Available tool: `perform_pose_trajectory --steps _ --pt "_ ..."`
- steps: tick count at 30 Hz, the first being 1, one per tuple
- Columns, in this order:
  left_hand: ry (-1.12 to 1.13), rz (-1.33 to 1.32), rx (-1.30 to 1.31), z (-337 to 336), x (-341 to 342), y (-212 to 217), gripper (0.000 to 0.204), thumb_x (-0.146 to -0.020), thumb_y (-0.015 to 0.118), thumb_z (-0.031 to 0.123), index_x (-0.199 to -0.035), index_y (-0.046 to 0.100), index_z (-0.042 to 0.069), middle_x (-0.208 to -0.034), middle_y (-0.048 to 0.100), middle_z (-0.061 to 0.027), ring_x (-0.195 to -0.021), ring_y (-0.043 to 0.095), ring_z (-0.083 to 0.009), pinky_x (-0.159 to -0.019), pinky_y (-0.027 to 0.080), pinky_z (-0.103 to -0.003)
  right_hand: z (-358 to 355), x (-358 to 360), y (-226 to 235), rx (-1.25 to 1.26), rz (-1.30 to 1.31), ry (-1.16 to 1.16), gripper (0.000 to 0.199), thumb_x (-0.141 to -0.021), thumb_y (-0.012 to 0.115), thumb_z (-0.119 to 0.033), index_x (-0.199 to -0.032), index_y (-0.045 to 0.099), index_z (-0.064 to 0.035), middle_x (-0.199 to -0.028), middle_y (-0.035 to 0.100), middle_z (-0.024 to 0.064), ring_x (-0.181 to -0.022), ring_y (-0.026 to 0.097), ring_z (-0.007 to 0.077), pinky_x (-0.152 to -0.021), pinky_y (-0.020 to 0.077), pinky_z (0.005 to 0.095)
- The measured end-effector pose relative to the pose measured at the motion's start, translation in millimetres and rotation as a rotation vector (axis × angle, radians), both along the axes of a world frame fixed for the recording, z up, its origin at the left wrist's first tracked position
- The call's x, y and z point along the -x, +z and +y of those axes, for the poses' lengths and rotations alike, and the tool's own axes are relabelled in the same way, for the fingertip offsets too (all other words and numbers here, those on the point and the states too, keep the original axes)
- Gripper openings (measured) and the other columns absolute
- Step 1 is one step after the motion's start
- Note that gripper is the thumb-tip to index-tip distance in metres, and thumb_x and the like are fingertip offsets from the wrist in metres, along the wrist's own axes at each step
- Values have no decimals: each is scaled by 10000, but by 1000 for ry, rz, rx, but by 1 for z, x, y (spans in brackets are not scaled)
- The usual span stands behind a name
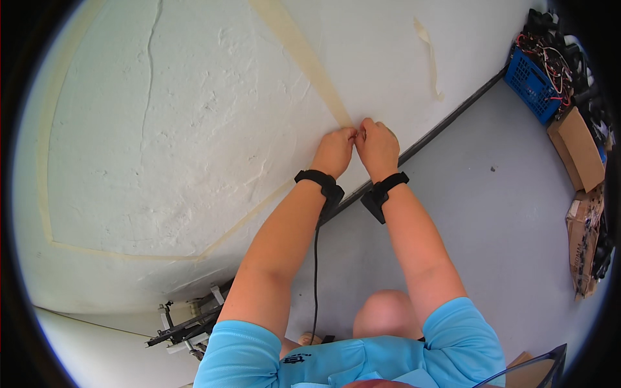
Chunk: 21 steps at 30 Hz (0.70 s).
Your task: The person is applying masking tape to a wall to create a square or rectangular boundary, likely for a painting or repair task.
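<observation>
A strip of beige masking tape [304, 55] runs diagonally down a white rough wall [162, 129]. My left hand [334, 150] and my right hand [376, 145] meet at the strip's lower end, fingertips pinched together on the tape just above the dark baseboard [446, 123]. Both wrists wear black bands. More tape lines [129, 253] outline a large shape on the wall to the left.
A loose curl of tape [428, 52] hangs on the wall at upper right. On the grey floor stand a blue crate of wires [532, 84] and cardboard boxes [577, 149] at the right edge. A metal frame [187, 323] lies at lower left.
</observation>
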<state>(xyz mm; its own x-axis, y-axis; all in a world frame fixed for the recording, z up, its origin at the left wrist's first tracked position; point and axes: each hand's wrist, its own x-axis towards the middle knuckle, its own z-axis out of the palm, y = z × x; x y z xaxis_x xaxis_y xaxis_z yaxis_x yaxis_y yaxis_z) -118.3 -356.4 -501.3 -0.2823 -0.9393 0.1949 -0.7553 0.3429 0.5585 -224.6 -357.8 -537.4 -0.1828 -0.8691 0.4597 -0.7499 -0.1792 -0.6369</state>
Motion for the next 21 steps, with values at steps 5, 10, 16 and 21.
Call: perform_pose_trajectory --steps 5,10,16,21 --pt "2 11 -24 -1 0 -1 175 -774 467 15 -914 570 -9 -837 593 -185 -774 569 -321 -684 449 -335 -2 -1 2 -35 -21 -2 73 -710 551 -148 -715 531 -78 -663 544 82 -611 541 269 -514 420 375" --pt "1 0 -16 0 2 3 172 -771 470 13 -909 572 -3 -827 596 -178 -760 570 -314 -671 448 -339 -3 2 -4 48 -211 45 72 -704 562 -125 -682 536 -60 -633 546 95 -606 536 268 -520 416 369" --pt "19 -5 -4 -2 2 3 162 -767 494 31 -905 571 -5 -822 597 -173 -757 571 -309 -668 447 -341 -1 0 -1 -98 -520 70 82 -714 554 -100 -686 552 -23 -651 576 116 -601 549 276 -549 436 349" --pt "18 12 -15 -4 0 -3 159 -769 510 52 -904 573 -5 -826 597 -171 -764 571 -303 -675 446 -343 -5 -1 -11 -134 -656 82 114 -714 555 -114 -694 573 -3 -633 586 112 -564 552 239 -553 439 317"
